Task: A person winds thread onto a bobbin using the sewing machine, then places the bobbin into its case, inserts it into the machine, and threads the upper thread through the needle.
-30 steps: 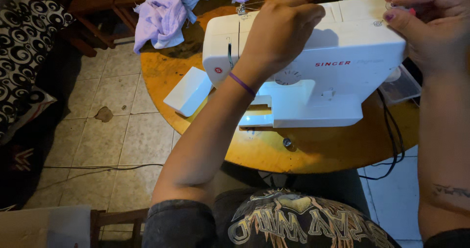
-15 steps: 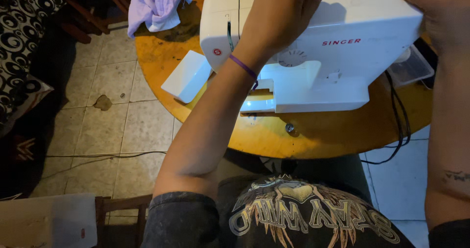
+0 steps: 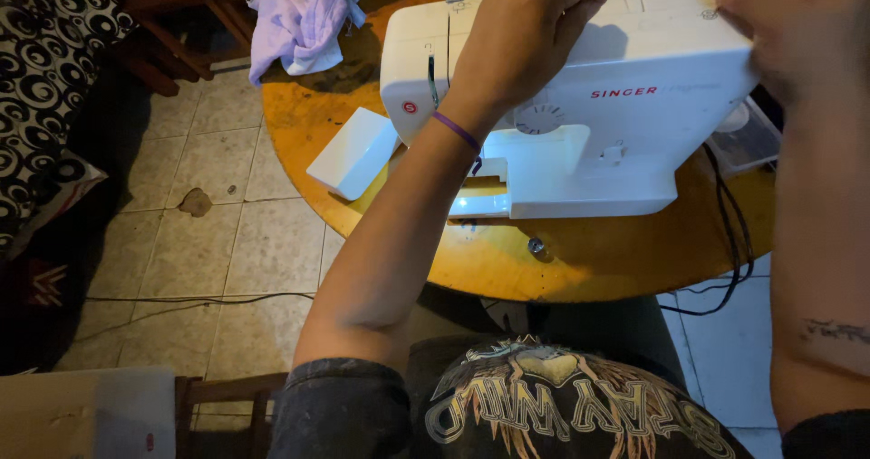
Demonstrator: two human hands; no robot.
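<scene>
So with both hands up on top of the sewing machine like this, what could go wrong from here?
1. The white detached cover piece lies at the round wooden table's edge, beside the left forearm; a nudge could knock it onto the tiles.
2. The black cord hangs off the table by the right arm and could snag.
3. The left hand and right hand cover the sewing machine's top, hiding the thread there.

We record a dim room overall. The brightest source is the lamp under the white sewing machine, throwing a glow on the yellow round surface. The left hand casts a shadow on the machine top. The left edge falls to near black; the focus is slightly soft.
</scene>
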